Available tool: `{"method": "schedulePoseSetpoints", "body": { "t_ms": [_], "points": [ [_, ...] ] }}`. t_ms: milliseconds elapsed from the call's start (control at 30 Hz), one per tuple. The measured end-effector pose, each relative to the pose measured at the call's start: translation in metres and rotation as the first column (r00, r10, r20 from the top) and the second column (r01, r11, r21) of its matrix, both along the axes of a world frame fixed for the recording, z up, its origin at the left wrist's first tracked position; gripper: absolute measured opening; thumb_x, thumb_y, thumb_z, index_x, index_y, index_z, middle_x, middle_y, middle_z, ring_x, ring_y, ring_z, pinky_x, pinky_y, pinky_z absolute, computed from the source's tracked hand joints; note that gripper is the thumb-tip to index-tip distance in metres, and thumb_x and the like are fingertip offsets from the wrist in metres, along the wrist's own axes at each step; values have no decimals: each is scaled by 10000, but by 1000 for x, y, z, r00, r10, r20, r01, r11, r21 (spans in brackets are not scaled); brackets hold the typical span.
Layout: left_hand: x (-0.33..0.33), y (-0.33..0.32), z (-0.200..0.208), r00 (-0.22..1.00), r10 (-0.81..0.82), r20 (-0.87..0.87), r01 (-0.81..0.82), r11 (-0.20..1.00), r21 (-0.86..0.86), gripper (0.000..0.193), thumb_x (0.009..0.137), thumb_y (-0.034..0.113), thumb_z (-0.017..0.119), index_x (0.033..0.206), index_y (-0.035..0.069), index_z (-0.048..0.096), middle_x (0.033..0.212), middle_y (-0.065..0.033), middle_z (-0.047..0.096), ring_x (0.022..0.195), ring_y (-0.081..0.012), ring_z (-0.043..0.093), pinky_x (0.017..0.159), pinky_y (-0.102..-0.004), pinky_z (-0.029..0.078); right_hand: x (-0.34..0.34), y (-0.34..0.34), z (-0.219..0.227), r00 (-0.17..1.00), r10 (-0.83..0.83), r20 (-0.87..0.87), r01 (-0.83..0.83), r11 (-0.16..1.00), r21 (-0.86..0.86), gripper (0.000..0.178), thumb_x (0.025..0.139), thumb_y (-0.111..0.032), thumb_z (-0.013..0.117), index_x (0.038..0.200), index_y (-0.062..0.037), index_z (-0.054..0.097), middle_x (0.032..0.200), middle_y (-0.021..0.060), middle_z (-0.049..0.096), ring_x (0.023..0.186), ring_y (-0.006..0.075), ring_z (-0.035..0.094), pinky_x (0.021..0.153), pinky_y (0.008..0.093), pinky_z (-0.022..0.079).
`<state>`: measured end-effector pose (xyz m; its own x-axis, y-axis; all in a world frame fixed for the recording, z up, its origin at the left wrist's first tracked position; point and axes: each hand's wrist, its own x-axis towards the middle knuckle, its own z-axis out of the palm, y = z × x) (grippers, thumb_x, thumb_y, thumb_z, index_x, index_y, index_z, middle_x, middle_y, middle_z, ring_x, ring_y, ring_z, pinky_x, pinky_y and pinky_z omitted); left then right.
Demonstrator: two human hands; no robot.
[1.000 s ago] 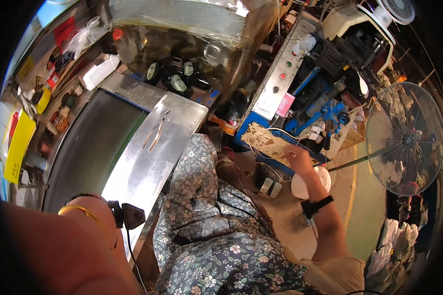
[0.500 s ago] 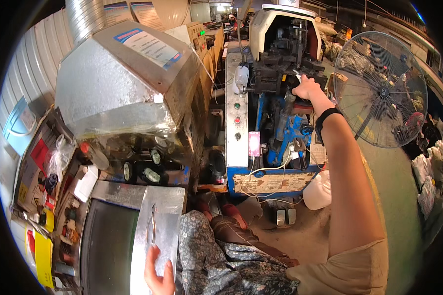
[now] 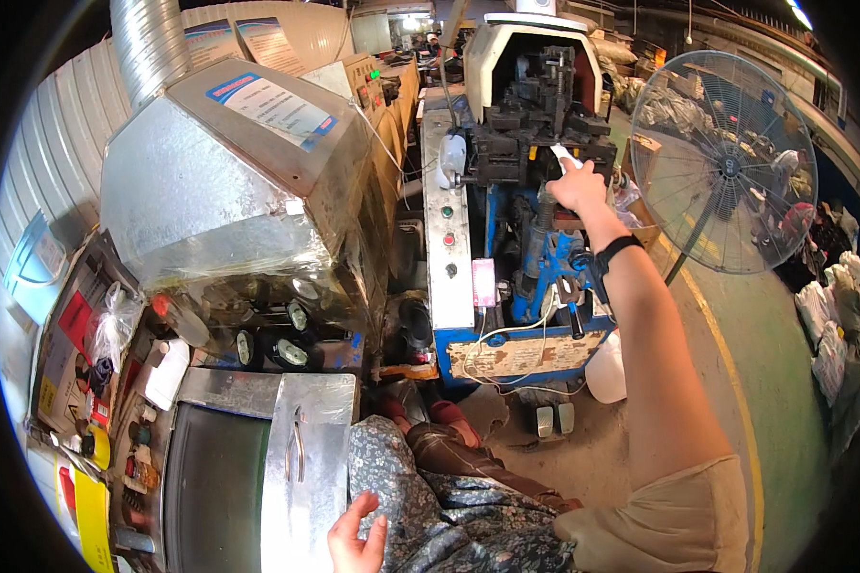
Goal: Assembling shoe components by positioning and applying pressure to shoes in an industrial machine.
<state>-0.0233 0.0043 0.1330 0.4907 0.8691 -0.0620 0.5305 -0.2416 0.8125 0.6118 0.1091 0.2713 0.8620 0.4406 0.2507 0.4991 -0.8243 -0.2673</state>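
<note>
Stretched far forward, my right hand (image 3: 579,187) reaches the front of a black and blue machine (image 3: 521,143) with a cream hood. Its fingers are closed on a small flat white piece (image 3: 564,156), whose tip points at the dark metal head; its exact kind is too small to tell. My left hand (image 3: 358,541) hovers low by my lap, fingers apart, holding nothing. Beside it is a shiny metal panel (image 3: 306,477) with a curved handle (image 3: 296,445).
Left of the machine stands a sheet-metal hood (image 3: 210,181) over several dark shoe-shaped pieces (image 3: 291,350). A control strip (image 3: 449,296) with buttons runs along the machine. A large fan (image 3: 726,162) stands right. Foot pedals (image 3: 554,418) and a white jug (image 3: 607,371) are below.
My left hand has moved right, away from the handled panel toward my lap. My right hand has drawn slightly back from the machine head, with the white piece showing more. The view has shifted slightly.
</note>
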Motion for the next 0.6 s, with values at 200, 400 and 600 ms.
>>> {"method": "schedulePoseSetpoints", "body": {
  "t_ms": [200,400,600],
  "points": [
    [3,-11,18,996,-52,-76,51,998,-24,396,987,238,587,1307,6,566,1191,-179,665,1056,-270,658,900,-357,525,-16,-33,-10,997,72,19,-70,994,-89,915,708,-463,720,1484,-165,337,1360,271,415,1170,467,545,988,475,470],
    [4,-6,3,984,-171,39,170,985,44,333,908,108,625,1215,-19,603,1132,-162,662,1031,-239,638,892,-346,495,-37,-63,-47,988,74,135,-109,955,276,826,617,-264,770,1383,-144,485,1385,213,409,1183,453,508,993,473,461],
    [50,22,-28,870,-113,479,166,984,-70,424,867,78,711,1267,-5,596,1153,-126,680,1094,-227,646,944,-335,496,-164,-96,-85,777,342,529,-614,599,514,757,601,-162,788,1304,-88,515,1464,251,347,1282,452,426,1063,474,391]
  ]
}}
